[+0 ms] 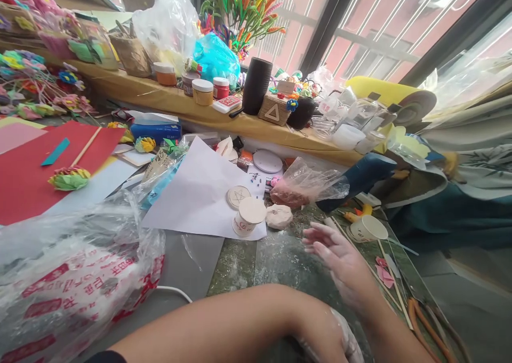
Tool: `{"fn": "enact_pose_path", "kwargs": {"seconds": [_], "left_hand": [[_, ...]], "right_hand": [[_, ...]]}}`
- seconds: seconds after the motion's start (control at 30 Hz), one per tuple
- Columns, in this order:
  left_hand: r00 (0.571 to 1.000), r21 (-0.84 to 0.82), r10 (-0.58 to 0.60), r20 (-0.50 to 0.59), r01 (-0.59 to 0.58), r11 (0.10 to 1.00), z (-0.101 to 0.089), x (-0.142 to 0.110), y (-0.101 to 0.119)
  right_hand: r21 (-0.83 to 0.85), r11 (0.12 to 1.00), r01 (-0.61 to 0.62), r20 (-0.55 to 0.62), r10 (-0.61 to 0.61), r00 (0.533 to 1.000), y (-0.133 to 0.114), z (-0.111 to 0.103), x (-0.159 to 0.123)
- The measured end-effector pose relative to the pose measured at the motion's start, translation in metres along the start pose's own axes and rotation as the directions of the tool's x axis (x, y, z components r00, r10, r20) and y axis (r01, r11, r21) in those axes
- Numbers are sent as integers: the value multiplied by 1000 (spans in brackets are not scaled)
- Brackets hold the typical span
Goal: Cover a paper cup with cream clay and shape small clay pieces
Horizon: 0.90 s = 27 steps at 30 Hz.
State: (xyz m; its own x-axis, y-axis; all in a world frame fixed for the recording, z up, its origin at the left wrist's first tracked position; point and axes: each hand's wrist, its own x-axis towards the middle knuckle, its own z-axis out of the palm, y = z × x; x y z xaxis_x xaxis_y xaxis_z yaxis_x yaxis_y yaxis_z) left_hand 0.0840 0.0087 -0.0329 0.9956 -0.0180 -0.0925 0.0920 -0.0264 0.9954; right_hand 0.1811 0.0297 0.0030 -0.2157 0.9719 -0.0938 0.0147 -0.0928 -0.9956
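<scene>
My right hand hovers over the dusty green work surface, its whitened fingers stretched out and holding nothing. Across the bottom reaches my left forearm; my left hand bends down at the lower edge, powdered white, its fingers hidden. Nearest to the right hand is a lump of white clay. Beside the lump, a paper cup with a pale flat top stands on a white sheet. Behind the cup lies a round disc marked with a star.
Another paper cup and scissors lie at right. A plastic bag with red print fills the lower left. Red paper carries a paper flower. Jars and a black cylinder line the shelf behind.
</scene>
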Motion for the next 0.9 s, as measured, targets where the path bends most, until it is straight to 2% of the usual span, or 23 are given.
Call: {"fn": "enact_pose_path", "kwargs": {"seconds": [0.03,0.13,0.17,0.2,0.23,0.3,0.33,0.37,0.4,0.43,0.47,0.5,0.57,0.6,0.63,0.67,0.77,0.83,0.9], "left_hand": [[999,-35,-42,0,42,998,0,-5,2],[981,-159,-160,-108,142,977,4,-17,9],[961,-191,-175,-214,135,972,5,-19,11],[897,-224,-138,-420,45,974,7,-21,14],[760,-234,-86,-644,-89,968,9,-22,17],[574,-202,-48,-818,-207,957,13,-24,24],[403,-112,22,-915,-306,945,15,-26,29],[335,6,127,-934,-340,940,16,-29,33],[365,124,242,-899,-317,940,15,-32,37],[432,235,330,-839,-259,937,14,-36,40],[433,316,387,-814,-229,921,11,-39,41],[385,335,398,-833,-222,916,7,-42,41],[189,258,305,-933,-240,936,-5,-47,36],[74,259,287,-955,-262,930,-11,-48,32],[-4,252,262,-965,-279,927,-17,-49,26],[-25,220,223,-975,-298,929,-22,-50,20],[9,126,138,-990,-362,924,-31,-49,7],[23,97,115,-993,-383,919,-33,-49,4],[24,69,86,-996,-402,913,-34,-49,6]], "right_hand": [[72,997,-29,-66,34,997,7,-9,-11],[320,943,-96,-197,165,966,28,-29,-48],[399,910,-111,-217,212,953,33,-32,-59],[476,871,-123,-223,255,941,36,-31,-70],[551,824,-133,-210,291,933,37,-28,-77],[686,713,-145,-147,331,932,33,-17,-85],[738,655,-161,-96,339,936,29,-10,-86],[781,600,-173,-56,344,937,23,-4,-84],[817,545,-189,-17,350,937,18,1,-81],[843,497,-207,11,369,929,12,5,-77],[862,453,-226,28,404,915,6,6,-74],[876,416,-244,36,448,893,2,5,-71],[889,377,-261,30,520,854,-2,-3,-70],[886,385,-257,20,523,852,-2,-9,-71],[875,418,-244,3,499,866,-1,-16,-74],[853,471,-226,-17,457,889,2,-23,-76],[742,652,-154,-104,339,935,14,-39,-83],[675,726,-131,-171,327,929,22,-41,-85],[609,775,-171,-200,358,912,19,-40,-82]]}}
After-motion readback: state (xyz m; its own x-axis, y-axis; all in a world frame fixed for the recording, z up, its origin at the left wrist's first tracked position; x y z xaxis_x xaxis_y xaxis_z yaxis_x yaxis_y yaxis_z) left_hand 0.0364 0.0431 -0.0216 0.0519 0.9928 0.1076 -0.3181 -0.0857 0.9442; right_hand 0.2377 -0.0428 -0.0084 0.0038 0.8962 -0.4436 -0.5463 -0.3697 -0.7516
